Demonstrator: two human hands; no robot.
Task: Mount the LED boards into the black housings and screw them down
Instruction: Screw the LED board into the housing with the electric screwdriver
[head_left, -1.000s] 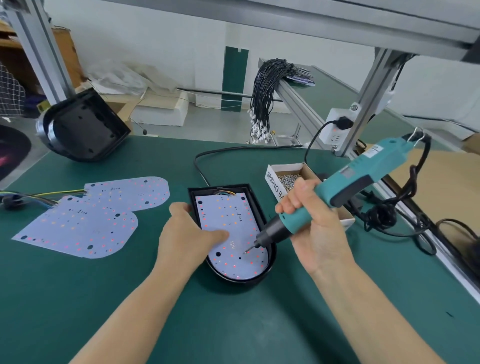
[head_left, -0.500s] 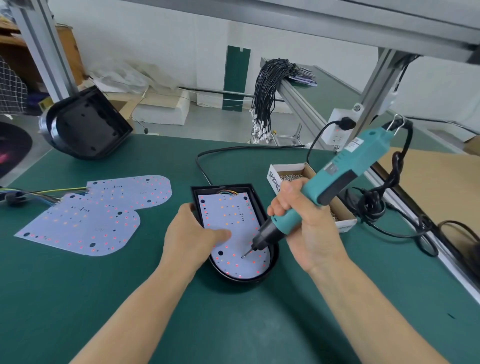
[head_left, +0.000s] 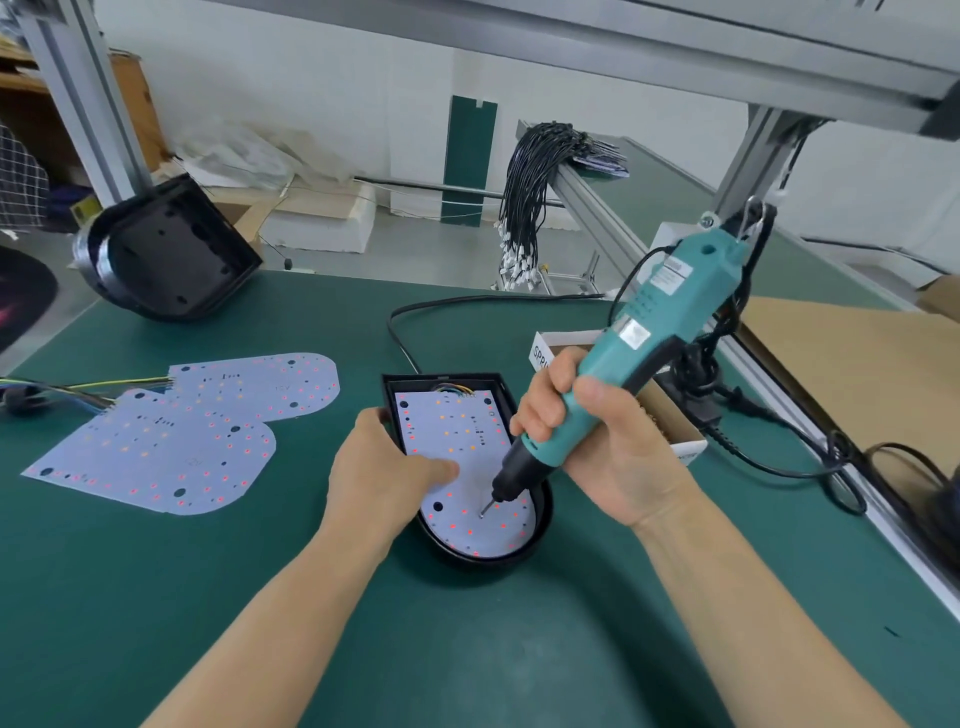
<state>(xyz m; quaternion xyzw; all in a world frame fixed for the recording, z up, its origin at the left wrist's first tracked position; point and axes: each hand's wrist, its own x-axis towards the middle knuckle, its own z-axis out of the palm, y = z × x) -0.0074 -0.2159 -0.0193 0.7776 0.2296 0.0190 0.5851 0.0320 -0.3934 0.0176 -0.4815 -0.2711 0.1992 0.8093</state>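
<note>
My left hand (head_left: 384, 473) lies flat across the near-left rim of the black housing (head_left: 540, 525), fingers straight and pressing the LED board (head_left: 457, 441) seated inside it. To its right, my right hand (head_left: 587, 441) grips the teal screwdriver (head_left: 644, 338), its long axis leaning up and away to the right, bit tip on the board's near, rounded end, just right of my left fingertips.

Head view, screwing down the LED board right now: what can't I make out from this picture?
- Head view: whether a screw sits under the screwdriver bit is too small to tell.
- Head view: contents of the screw box are hidden by the right hand and the tool.
- Head view: the left hand covers the left edge of the LED board and housing.
- Head view: the box label is cut off by the hand.
</note>
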